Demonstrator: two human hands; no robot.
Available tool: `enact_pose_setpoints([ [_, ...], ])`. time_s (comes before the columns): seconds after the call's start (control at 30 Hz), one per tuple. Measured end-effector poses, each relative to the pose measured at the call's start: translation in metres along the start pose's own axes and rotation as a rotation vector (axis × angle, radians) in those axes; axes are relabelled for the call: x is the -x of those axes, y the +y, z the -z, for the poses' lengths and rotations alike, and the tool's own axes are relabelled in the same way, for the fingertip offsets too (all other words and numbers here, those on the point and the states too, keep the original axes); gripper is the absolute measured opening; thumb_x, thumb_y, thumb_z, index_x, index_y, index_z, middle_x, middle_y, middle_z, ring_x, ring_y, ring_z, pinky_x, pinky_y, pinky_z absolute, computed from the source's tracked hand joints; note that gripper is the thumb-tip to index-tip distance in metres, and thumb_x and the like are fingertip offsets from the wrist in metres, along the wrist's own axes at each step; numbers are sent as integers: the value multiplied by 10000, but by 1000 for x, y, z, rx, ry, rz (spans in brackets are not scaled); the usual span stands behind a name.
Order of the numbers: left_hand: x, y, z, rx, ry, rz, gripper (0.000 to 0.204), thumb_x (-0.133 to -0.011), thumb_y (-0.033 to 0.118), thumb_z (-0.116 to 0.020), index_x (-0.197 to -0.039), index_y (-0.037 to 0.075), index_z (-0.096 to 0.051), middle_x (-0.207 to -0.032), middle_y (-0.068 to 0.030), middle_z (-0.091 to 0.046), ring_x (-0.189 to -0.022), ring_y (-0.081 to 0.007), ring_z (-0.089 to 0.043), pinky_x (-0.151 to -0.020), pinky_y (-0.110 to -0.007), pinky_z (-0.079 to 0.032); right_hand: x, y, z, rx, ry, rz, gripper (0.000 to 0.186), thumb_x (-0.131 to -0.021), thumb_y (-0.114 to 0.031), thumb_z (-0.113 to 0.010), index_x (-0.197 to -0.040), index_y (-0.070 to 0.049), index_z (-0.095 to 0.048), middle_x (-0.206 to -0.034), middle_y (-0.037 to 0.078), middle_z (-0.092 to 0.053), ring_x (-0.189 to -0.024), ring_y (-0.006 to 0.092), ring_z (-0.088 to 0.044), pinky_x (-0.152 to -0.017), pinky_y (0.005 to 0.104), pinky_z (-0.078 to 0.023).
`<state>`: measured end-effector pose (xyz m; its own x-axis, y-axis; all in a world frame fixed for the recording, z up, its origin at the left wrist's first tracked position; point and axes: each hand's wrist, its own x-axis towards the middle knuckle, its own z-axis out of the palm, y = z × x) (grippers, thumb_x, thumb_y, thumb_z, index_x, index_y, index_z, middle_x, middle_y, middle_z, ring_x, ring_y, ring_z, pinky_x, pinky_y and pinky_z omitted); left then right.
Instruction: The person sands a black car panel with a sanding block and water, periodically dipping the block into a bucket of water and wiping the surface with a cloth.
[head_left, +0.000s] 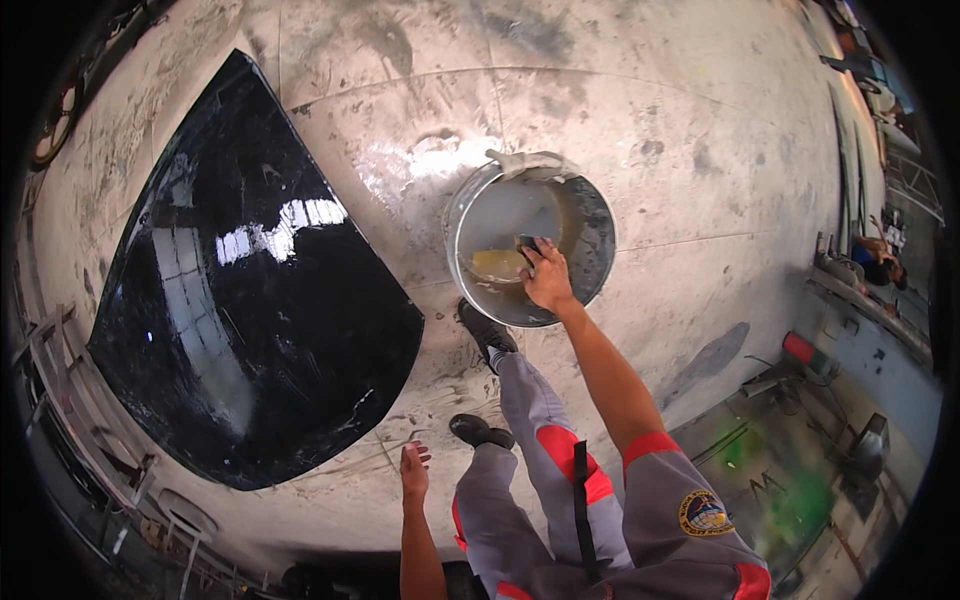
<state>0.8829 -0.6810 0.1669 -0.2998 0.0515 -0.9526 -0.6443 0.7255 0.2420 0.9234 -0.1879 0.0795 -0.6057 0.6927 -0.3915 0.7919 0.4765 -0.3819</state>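
Note:
A round metal bucket (607, 215) of cloudy water stands on the floor in front of me. My right hand (546, 277) reaches over its near side, fingers closed on a small dark block (526, 242). Just left of those fingers is a flat yellow piece (495, 264) in the bucket; whether it touches the block I cannot tell. A pale wet cloth (532, 161) hangs over the far rim. My left hand (414, 468) hangs low with nothing in it, fingers apart and loosely bent. Nearest to it lies a glossy black car hood (290, 340), wet-looking and streaked.
My shoes (484, 326) stand close to the bucket on a stained pale floor (690, 130). Metal frames (60, 390) line the left edge. At right are a low wall (880, 345), a red cylinder (798, 347) and a paint-marked board (765, 490). Another person (880, 262) is far right.

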Motion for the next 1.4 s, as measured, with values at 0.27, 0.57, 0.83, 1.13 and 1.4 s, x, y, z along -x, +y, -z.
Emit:
enact_pose_setpoints([
  [0.27,25,15,-44,49,-34,149,671,-1024,617,-329,-1322,44,-513,-1116,-124,-655,-975,-224,-649,-823,-370,-505,-147,-21,-19,-967,133,-490,908,-811,-358,-788,-1427,157,-366,-1468,288,-433,-1381,318,-411,-1128,360,-333],
  [0.57,18,48,-59,124,27,148,541,-1046,529,-388,-1244,67,-589,-1028,-67,-684,-883,-138,-641,-763,-303,-499,-112,-14,-2,-1226,534,-454,222,-1051,-186,-485,-1176,-44,-601,-1111,46,-619,-1068,162,-577,-1023,433,-477],
  [0.83,16,30,-34,191,10,32,543,-1051,515,-395,-1234,41,-587,-1004,-96,-684,-858,-157,-648,-743,-300,-508,-13,-103,104,-1145,782,-603,521,-1029,-253,-509,-1408,85,-392,-1421,183,-450,-1263,245,-489,-1046,374,-439],
  [1.13,29,18,27,301,2,-7,508,-1048,512,-383,-1267,84,-548,-1078,-81,-671,-921,-163,-643,-769,-325,-492,80,-62,110,-653,682,-415,382,-1027,-181,-486,-1278,101,-543,-1241,174,-602,-1163,228,-550,-1032,327,-413],
  [1.4,29,-44,70,259,149,170,622,-1041,584,-343,-1318,59,-527,-1101,-120,-663,-954,-210,-652,-784,-353,-502,-36,-39,-15,-345,491,-119,178,-991,-104,-491,-952,43,-584,-893,182,-563,-819,310,-557,-774,371,-449],
])
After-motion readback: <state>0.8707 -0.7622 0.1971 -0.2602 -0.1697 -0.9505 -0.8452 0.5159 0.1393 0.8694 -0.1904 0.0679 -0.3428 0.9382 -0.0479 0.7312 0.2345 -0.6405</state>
